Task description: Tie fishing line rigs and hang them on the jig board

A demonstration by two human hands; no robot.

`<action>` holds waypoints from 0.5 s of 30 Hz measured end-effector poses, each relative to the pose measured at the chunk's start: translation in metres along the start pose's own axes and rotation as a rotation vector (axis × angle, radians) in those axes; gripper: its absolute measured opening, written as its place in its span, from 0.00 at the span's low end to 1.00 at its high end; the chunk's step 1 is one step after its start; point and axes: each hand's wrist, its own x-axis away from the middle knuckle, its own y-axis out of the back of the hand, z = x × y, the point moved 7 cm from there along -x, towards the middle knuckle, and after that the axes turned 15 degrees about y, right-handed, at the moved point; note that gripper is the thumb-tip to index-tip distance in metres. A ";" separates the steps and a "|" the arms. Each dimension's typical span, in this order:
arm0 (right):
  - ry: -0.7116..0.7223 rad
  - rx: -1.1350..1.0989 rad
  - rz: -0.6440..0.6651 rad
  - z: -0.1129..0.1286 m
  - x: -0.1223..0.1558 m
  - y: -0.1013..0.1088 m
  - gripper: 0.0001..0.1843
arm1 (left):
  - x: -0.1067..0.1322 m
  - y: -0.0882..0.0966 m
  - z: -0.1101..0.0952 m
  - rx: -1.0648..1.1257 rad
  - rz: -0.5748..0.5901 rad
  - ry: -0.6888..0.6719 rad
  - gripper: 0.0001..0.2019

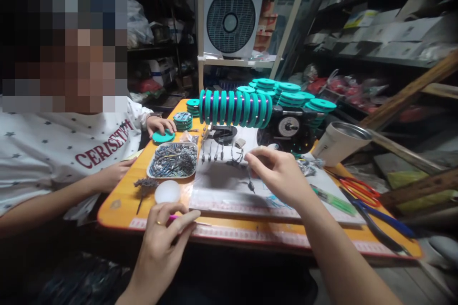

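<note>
My left hand (168, 236), with a ring on one finger, is at the front edge of the table. Its fingers are closed round a thin tool with a pink handle (174, 218), mostly hidden by the hand. My right hand (275, 169) is over the white board (222, 190), thumb and forefinger pinched together. From that pinch hangs a small dark grey piece on a thin wire or line (252, 185). Similar small dark pieces (209, 156) hang in a row below a horizontal roll of teal discs (234, 107), behind my right hand.
A white tray (148, 171) holds many small grey metal pieces. Beside it is a white round lid (167, 192). Blue-handled pliers (386, 219), orange-handled scissors (361, 190) and a white cup (339, 145) are on the right. At left, a co-worker's hand (161, 125) rests on a teal disc.
</note>
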 end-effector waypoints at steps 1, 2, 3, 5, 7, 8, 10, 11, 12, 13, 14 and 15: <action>0.008 -0.054 0.023 0.002 0.003 -0.001 0.22 | 0.000 0.001 -0.002 0.035 -0.021 0.023 0.18; 0.011 -0.115 0.041 0.005 0.005 -0.001 0.24 | 0.000 0.003 -0.005 0.091 -0.047 0.052 0.18; 0.004 -0.194 0.050 0.007 0.007 -0.001 0.25 | -0.002 0.005 -0.010 0.166 -0.066 0.094 0.18; -0.036 -0.404 0.049 0.013 0.010 -0.002 0.27 | -0.011 0.004 -0.022 0.365 -0.044 0.233 0.17; -0.084 -0.631 0.047 0.021 0.011 -0.004 0.27 | -0.024 -0.014 -0.039 0.543 0.175 0.431 0.19; -0.101 -0.718 0.052 0.026 0.011 -0.005 0.27 | -0.030 -0.025 -0.050 0.662 0.303 0.520 0.24; -0.120 -0.815 0.074 0.035 0.012 -0.007 0.26 | -0.036 -0.046 -0.074 0.885 0.582 0.653 0.34; -0.130 -0.850 0.081 0.038 0.013 -0.007 0.25 | -0.037 -0.055 -0.085 0.997 0.712 0.684 0.36; -0.143 -0.878 0.083 0.039 0.014 -0.008 0.25 | -0.034 -0.062 -0.094 1.080 0.821 0.712 0.35; -0.152 -0.898 0.076 0.038 0.015 -0.009 0.25 | -0.030 -0.068 -0.099 1.136 0.908 0.734 0.33; -0.158 -0.905 0.062 0.036 0.017 -0.010 0.25 | -0.023 -0.073 -0.102 1.175 0.967 0.756 0.29; -0.164 -0.897 0.040 0.032 0.020 -0.011 0.25 | -0.014 -0.076 -0.101 1.193 1.006 0.781 0.26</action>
